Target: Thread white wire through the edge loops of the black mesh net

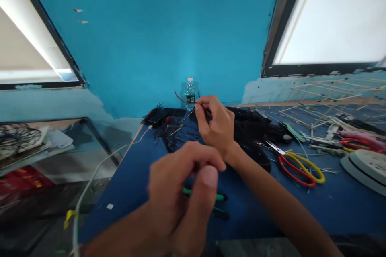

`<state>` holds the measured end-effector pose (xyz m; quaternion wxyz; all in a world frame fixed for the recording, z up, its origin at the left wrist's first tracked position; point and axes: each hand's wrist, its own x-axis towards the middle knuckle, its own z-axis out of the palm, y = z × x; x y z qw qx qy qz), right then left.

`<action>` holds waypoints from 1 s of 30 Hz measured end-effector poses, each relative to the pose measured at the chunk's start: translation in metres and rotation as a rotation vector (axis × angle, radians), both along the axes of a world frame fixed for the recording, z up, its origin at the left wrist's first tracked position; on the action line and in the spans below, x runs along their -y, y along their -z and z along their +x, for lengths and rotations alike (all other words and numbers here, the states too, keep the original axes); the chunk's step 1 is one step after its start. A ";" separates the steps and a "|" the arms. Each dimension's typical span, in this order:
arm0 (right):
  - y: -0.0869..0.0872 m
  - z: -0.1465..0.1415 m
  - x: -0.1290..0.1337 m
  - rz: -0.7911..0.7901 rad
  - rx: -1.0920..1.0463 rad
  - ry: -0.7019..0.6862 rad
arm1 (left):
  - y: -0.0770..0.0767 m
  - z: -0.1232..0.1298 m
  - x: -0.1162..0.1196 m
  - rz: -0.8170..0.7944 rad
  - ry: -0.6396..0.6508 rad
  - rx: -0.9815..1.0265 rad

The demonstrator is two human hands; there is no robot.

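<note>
My right hand (215, 126) is pinched near the middle of the blue table (129, 184), with a thin dark wire (199, 95) at its fingertips. Nearer the camera, my left hand (183, 196) is curled, thumb close to the bent forefinger; anything between them is too blurred to make out. Below and partly behind my left hand lie green-handled pliers (221, 197). Black fibrous material (249, 130) spreads beside and behind my right hand. A thin red wire (180, 97) curves in front of the bottle, left of my right fingertips.
A water bottle (190, 92) stands by the blue wall. Scissors (301, 166) with red and yellow handles lie at right, near a white round object (366, 168) and thin sticks (328, 92). A white cable (99, 164) runs along the left.
</note>
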<state>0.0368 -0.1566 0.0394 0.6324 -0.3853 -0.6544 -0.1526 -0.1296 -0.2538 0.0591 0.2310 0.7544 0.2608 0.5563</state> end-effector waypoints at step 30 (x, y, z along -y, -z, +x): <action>0.121 -0.038 0.128 -0.348 -0.193 -0.154 | 0.131 0.020 0.033 -0.487 -0.488 0.081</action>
